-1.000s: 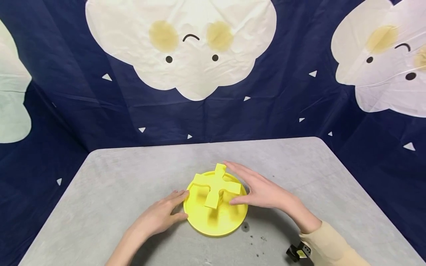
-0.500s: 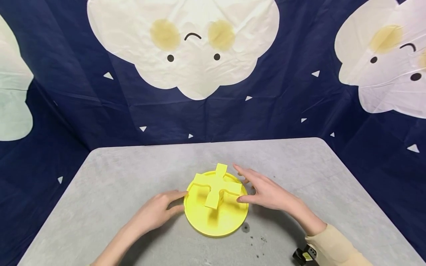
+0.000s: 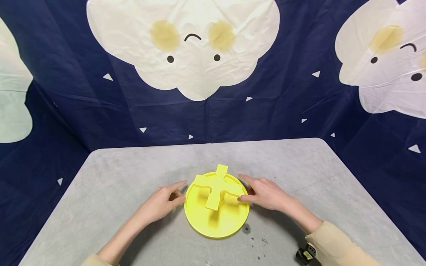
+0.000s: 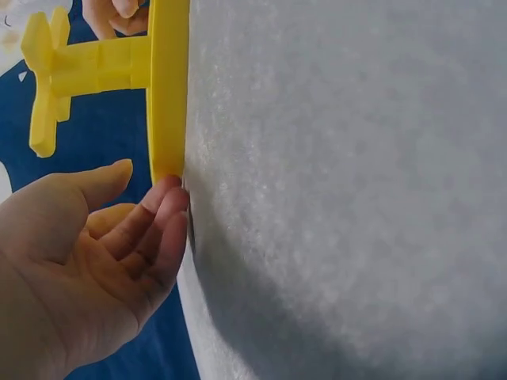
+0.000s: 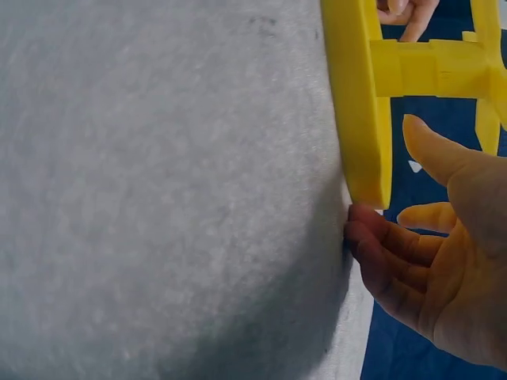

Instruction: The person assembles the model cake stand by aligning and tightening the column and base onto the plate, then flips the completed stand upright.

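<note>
A round yellow base [image 3: 229,223] with a raised rim lies on the grey table. From it rises a short yellow post [image 4: 103,65], topped by a four-armed yellow cross [image 3: 216,186]. At the base's left side is my left hand [image 3: 159,204], its thumb apart from its fingers; in the left wrist view the lower fingertips [image 4: 170,194] are right at the base's edge, close to the tabletop. My right hand [image 3: 267,194] is on the opposite side. In the right wrist view its lower fingertips [image 5: 360,222] meet the base's lower edge, while the thumb [image 5: 428,146] points up beside the post.
The grey table [image 3: 133,173] carries a few dark marks [image 3: 246,229] right of the base. A dark blue cloth [image 3: 166,118] with white cloud shapes hangs behind and at both sides. Near the right sleeve [image 3: 336,242] is a small black device [image 3: 304,255].
My right hand has drawn back rightward from the cross and come lower beside the base. My left hand's fingers have slipped leftward off the rim. The base and cross look unmoved.
</note>
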{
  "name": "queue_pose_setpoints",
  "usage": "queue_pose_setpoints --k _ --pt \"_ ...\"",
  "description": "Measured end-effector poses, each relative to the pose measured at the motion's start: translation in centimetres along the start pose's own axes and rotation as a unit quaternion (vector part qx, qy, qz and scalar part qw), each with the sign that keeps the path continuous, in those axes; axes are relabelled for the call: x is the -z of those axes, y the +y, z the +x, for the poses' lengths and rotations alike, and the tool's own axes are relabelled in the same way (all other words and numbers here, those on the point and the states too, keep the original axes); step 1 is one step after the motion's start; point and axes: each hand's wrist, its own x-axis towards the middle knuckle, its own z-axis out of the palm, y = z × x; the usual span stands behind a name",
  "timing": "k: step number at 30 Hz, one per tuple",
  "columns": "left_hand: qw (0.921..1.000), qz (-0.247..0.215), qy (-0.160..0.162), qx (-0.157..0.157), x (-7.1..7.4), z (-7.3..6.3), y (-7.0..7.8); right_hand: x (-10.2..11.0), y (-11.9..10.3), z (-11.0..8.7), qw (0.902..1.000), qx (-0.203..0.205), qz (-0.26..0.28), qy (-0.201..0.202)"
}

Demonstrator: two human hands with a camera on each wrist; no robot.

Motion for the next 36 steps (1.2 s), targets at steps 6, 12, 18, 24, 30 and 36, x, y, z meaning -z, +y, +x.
queue_pose_setpoints --k 6,12,18,24,30,36 --pt "0.9995 -0.013 -0.028 0.007 -0.6 0.6 0.1 -0.4 0.3 0.5 0.9996 -0.015 0.014 -0.020" --pt "0.9989 -0.010 -0.043 0.016 -0.9 0.8 0.0 -0.7 0.4 0.8 0.9991 -0.021 0.027 -0.027" --pt "0.9938 -0.064 -0.082 0.038 -0.8 0.9 -0.2 -0.9 0.7 1.1 0.9968 -0.023 0.066 -0.041" --pt "0.9894 -0.098 -0.088 0.060 -0.9 1.0 -0.1 -0.9 0.8 1.2 0.9952 -0.025 0.087 -0.039" --pt "0.9875 -0.114 -0.077 0.077 -1.2 1.2 0.1 -1.1 0.9 1.3 0.9949 -0.011 0.095 -0.033" --pt "0.9879 -0.110 -0.070 0.083 -1.5 1.4 0.2 -1.2 1.1 1.5 0.9942 0.001 0.103 -0.030"
